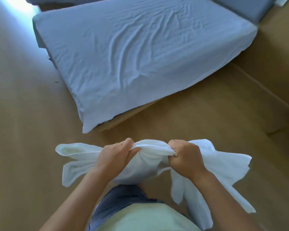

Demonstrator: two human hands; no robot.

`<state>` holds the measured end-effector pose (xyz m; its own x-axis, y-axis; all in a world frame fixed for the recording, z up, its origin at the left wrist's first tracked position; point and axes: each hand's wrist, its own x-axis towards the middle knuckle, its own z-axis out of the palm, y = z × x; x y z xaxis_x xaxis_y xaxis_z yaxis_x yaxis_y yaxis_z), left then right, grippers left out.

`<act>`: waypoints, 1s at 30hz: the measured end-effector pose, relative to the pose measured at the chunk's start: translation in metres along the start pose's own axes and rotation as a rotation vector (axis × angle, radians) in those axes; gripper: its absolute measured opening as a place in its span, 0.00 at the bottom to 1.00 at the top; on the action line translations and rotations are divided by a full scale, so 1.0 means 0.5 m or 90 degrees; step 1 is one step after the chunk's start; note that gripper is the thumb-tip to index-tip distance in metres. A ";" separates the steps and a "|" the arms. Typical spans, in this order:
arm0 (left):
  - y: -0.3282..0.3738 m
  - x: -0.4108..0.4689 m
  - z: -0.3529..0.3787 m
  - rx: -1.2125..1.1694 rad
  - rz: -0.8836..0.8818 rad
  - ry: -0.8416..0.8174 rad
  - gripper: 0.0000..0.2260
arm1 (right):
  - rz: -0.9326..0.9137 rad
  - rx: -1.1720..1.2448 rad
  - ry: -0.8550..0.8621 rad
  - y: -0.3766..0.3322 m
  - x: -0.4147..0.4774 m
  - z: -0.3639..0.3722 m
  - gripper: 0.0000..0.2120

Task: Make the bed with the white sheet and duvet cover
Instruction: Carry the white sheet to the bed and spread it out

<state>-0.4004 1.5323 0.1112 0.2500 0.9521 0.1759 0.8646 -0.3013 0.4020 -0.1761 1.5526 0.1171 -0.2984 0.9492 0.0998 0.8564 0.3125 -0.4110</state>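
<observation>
Duvet cover [152,149], bunched tight in the fingers [173,145] of left hand [117,155] and right hand [185,157], may unfurl twisted across the twelve-o'clock bed [83,97].

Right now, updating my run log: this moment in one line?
white sheet: spread, wrinkled | left hand: grips white cloth | right hand: grips same cloth

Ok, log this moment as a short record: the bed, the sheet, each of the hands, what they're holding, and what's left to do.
bed: low wooden base on a tan floor
white sheet: spread over the whole mattress, creased across the middle, near corner hanging loose
left hand: grips the white cloth
right hand: grips the same cloth, close beside the left
white cloth: bunched, ends drooping on both sides, held above the floor short of the bed; probably the duvet cover
left to do: cloth not yet on the bed
</observation>
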 end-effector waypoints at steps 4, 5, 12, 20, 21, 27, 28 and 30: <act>-0.044 0.226 0.029 -0.012 0.036 -0.154 0.34 | 0.025 -0.011 -0.007 0.086 0.138 -0.047 0.08; -0.051 0.289 0.036 0.004 0.059 -0.193 0.36 | 0.032 -0.003 -0.001 0.111 0.175 -0.060 0.09; -0.031 0.664 0.096 0.092 0.164 -0.341 0.27 | 0.088 0.047 0.018 0.318 0.410 -0.105 0.10; 0.034 1.062 0.154 0.068 0.098 -0.298 0.23 | 0.040 0.067 -0.011 0.586 0.713 -0.217 0.08; 0.044 1.115 0.155 0.067 0.093 -0.282 0.24 | 0.044 0.067 -0.011 0.617 0.755 -0.238 0.07; 0.081 1.406 0.159 0.050 0.060 -0.208 0.25 | 0.007 0.045 0.026 0.776 0.998 -0.344 0.06; 0.082 1.455 0.162 0.048 0.051 -0.201 0.25 | 0.001 0.041 0.037 0.801 1.043 -0.358 0.06; 0.079 1.557 0.167 0.037 0.036 -0.185 0.24 | -0.015 0.036 0.054 0.846 1.141 -0.387 0.07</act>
<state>-0.1352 2.2660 0.1890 0.4059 0.9111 -0.0712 0.8668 -0.3592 0.3459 0.0976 2.2337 0.1755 -0.2792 0.9423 0.1845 0.8242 0.3338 -0.4575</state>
